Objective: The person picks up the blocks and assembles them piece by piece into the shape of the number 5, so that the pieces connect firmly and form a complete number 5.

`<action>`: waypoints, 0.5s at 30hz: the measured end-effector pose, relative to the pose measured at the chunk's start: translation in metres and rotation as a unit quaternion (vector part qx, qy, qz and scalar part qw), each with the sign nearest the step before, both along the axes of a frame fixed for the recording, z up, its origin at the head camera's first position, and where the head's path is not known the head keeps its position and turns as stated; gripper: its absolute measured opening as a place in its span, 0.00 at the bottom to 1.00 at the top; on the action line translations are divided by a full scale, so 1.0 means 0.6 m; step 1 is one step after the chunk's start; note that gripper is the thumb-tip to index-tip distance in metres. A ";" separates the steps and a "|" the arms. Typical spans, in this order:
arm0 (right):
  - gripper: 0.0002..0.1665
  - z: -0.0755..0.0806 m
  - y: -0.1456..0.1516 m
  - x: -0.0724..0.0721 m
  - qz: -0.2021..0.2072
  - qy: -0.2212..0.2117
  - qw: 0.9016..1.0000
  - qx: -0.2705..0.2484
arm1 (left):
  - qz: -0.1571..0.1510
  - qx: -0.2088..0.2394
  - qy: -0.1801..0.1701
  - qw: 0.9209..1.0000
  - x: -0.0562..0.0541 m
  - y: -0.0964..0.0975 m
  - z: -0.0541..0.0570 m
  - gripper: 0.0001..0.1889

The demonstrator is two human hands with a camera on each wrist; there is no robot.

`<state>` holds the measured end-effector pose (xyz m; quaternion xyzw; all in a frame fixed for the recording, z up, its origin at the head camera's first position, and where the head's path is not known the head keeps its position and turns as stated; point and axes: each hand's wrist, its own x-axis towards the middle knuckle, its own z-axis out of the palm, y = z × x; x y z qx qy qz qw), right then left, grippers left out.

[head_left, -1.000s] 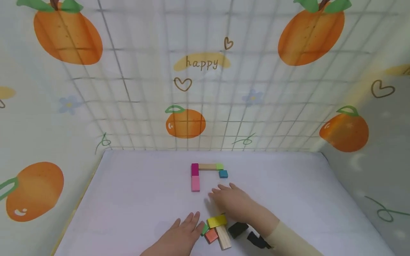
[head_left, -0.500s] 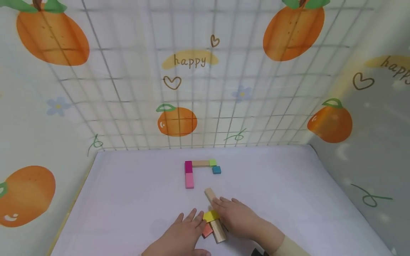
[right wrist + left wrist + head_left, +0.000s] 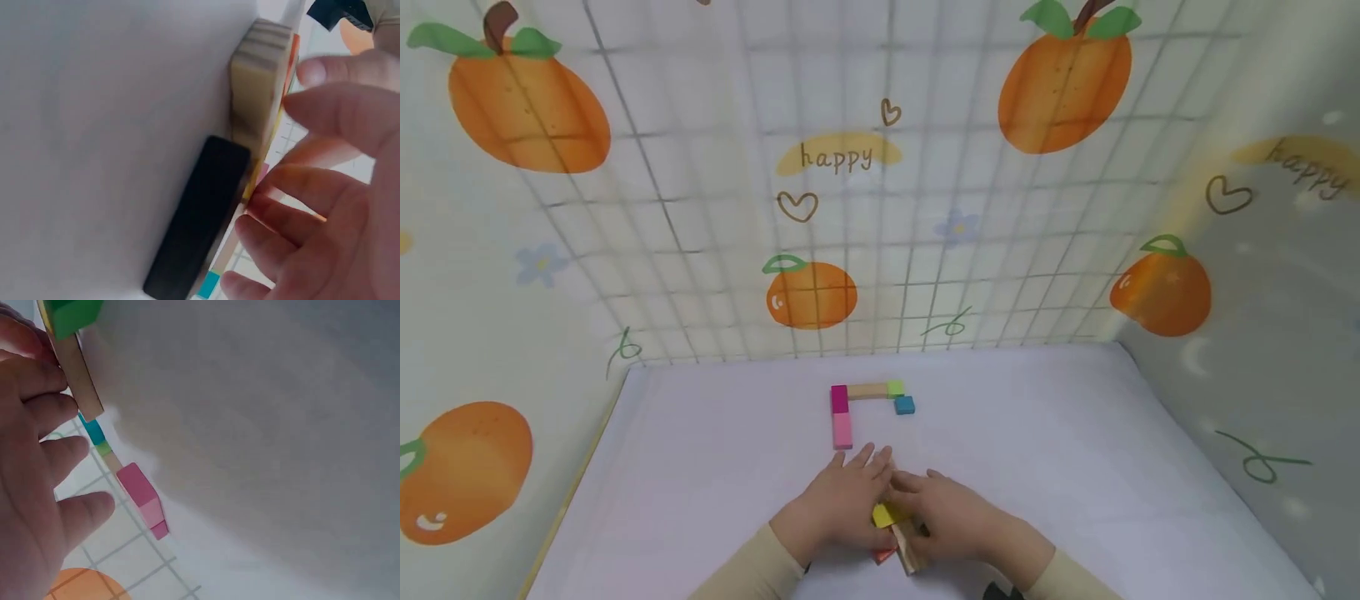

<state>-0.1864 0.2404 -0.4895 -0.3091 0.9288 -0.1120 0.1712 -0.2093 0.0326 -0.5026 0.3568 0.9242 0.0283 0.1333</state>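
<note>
A small pile of wooden building blocks lies between my two hands in the head view. My left hand [image 3: 846, 500] has its fingers extended along the far left of the pile, beside a plain wood block [image 3: 84, 387] and a green block [image 3: 72, 315]. From the other side my right hand [image 3: 958, 517] reaches over the pile, fingertips right at a yellow block [image 3: 886, 515]. In the right wrist view its thumb and fingers are spread near a grained wood block [image 3: 256, 87] and a black block [image 3: 197, 219]. An orange block [image 3: 883, 555] shows partly below; the hands hide the rest.
Farther back, a magenta block [image 3: 839, 398], a pink block [image 3: 842, 431], a plain wood strip [image 3: 868, 391], a lime cube [image 3: 896, 389] and a blue block [image 3: 905, 405] form a partial frame. A black object [image 3: 1000, 592] lies at the front edge.
My left hand has moved in over the pile, covering the loose wood strip. My right hand has drawn back from farther out to the pile's right side. The head view has shifted slightly.
</note>
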 end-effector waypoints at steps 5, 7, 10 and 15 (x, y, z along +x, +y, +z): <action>0.41 -0.005 0.006 0.004 0.005 0.021 1.000 0.008 | 0.001 0.003 -0.025 1.000 0.002 -0.005 -0.011 0.54; 0.39 -0.004 0.008 0.002 -0.003 0.038 0.999 0.018 | 0.006 0.012 -0.027 1.000 0.004 -0.006 -0.013 0.54; 0.36 -0.004 0.009 -0.004 -0.018 0.050 0.998 0.029 | 0.012 0.019 -0.024 0.999 0.007 -0.006 -0.017 0.54; 0.34 -0.007 0.008 -0.012 -0.041 0.065 0.996 0.042 | 0.022 0.015 -0.023 0.999 0.014 -0.002 -0.015 0.53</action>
